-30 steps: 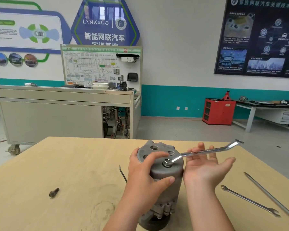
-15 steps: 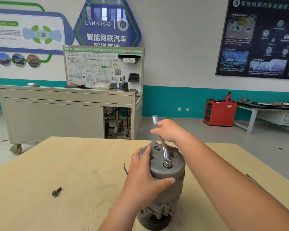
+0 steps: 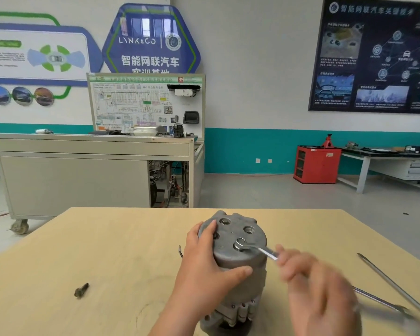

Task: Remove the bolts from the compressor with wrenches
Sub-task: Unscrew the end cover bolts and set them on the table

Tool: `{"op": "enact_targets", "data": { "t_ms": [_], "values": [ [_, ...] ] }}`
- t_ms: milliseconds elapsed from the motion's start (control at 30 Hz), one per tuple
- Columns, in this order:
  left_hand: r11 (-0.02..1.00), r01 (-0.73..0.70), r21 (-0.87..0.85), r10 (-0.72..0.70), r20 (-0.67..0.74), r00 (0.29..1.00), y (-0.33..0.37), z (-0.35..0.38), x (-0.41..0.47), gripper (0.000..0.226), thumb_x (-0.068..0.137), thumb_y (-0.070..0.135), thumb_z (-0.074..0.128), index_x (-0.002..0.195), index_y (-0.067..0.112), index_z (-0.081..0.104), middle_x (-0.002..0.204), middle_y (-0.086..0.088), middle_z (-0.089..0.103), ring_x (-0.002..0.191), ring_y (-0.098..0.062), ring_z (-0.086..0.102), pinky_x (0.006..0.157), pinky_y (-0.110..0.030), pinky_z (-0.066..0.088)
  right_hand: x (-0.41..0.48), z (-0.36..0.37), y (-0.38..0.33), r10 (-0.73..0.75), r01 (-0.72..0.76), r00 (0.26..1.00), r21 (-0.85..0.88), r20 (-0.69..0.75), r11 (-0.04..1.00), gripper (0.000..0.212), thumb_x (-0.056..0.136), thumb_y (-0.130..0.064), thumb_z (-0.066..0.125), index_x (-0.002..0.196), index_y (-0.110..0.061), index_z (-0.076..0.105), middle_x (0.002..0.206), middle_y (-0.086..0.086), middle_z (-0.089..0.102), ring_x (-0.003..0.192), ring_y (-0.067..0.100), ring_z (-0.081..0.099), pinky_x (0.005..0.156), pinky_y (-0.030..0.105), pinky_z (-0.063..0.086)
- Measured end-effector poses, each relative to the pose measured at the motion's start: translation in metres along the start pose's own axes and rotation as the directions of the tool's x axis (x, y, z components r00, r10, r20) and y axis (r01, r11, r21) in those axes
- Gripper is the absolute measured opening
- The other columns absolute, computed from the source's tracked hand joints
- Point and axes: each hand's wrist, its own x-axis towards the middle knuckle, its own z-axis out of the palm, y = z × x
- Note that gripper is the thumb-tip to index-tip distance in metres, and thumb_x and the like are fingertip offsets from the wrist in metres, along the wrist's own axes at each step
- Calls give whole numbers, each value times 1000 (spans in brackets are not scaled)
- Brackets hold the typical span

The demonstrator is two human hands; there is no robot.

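Observation:
The grey metal compressor [image 3: 238, 253] stands upright on the wooden table [image 3: 107, 251]. My left hand [image 3: 206, 270] grips its side, thumb across the front and fingers over the top edge. A silver wrench [image 3: 255, 249] has its ring end on a bolt [image 3: 240, 246] at the top face's front right. My right hand [image 3: 310, 284], blurred by motion, holds the wrench handle to the right of the compressor. Another bolt head [image 3: 224, 221] sits near the back of the top face. A loose dark bolt [image 3: 81, 290] lies on the table to the left.
Two more wrenches [image 3: 383, 304] [image 3: 395, 287] lie on the table at the right, partly behind my right hand. A thin tool tip [image 3: 180, 251] shows left of the compressor. Beyond the table stand a grey training bench [image 3: 83, 170] and a red cabinet [image 3: 317, 163].
My right hand swung the wrench handle from pointing away at the back round to the right front, toward me. The left hand kept its grip on the compressor.

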Motion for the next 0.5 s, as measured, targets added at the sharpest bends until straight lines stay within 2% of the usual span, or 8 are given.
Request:
{"op": "enact_targets", "data": {
  "t_ms": [67, 133, 200, 267, 333, 367, 433, 500],
  "values": [
    [999, 26, 31, -26, 20, 999, -3, 5, 2, 104, 65, 42, 82, 148, 30, 21, 144, 18, 15, 132, 1, 22, 103, -11, 19, 25, -2, 22, 284, -240, 958, 444, -35, 863, 39, 91, -42, 46, 57, -24, 50, 48, -7, 51, 54, 10, 59, 71, 35, 56],
    [997, 40, 71, -42, 31, 999, 1, 8, 3, 103, 66, 42, 82, 148, 30, 20, 145, 17, 14, 135, -2, 22, 103, -12, 21, 56, 0, 31, 551, -427, 827, 507, -117, 749, 30, 95, -28, 48, 67, -18, 49, 41, -8, 40, 40, 6, 50, 63, 35, 51],
    [996, 47, 72, -47, 4, 999, 2, 8, 2, 103, 67, 42, 81, 149, 28, 20, 146, 15, 13, 135, -4, 22, 105, -14, 22, 87, 22, 49, 691, -672, 717, 175, -91, 720, 18, 92, -22, 57, 76, -14, 53, 50, -7, 52, 46, 5, 54, 64, 32, 50],
    [994, 76, 78, -78, 34, 996, 3, 6, 3, 104, 67, 42, 82, 149, 27, 19, 147, 15, 11, 137, -6, 20, 111, -19, 22, 106, 45, 64, 750, -717, 660, -259, 46, 647, 24, 86, -28, 64, 100, -9, 60, 87, 0, 67, 78, 13, 66, 79, 34, 50],
    [992, 72, 102, -74, 19, 997, 5, 9, 1, 105, 67, 44, 81, 149, 27, 18, 148, 15, 8, 140, -9, 17, 115, -27, 22, 115, 75, 68, 722, -482, 683, -673, 112, 561, 54, 84, -36, 66, 122, -1, 51, 111, 6, 59, 105, 25, 58, 83, 30, 42],
    [989, 72, 132, -75, 15, 997, 6, 10, -1, 105, 67, 44, 81, 149, 27, 17, 149, 15, 7, 140, -10, 16, 116, -29, 23, 117, 91, 64, 672, -277, 711, -796, 207, 538, 49, 84, -36, 65, 117, -1, 53, 102, 7, 58, 99, 26, 56, 74, 27, 39],
    [983, 74, 168, -77, 12, 997, 9, 9, -2, 100, 67, 43, 79, 147, 28, 21, 146, 13, 12, 137, -10, 22, 113, -29, 28, 110, 122, 47, 604, 92, 650, -837, 461, 540, 31, 89, -31, 61, 91, 0, 60, 72, 7, 48, 72, 21, 47, 57, 28, 31],
    [986, 110, 125, -117, 45, 992, 12, 6, 0, 76, 72, 34, 75, 137, 26, 35, 133, 10, 29, 122, -6, 36, 103, -22, 36, 85, 141, 27, 533, 300, 512, -721, 674, 624, 24, 92, -22, 53, 89, 1, 62, 73, 11, 52, 68, 21, 45, 60, 30, 34]
  ]
}}
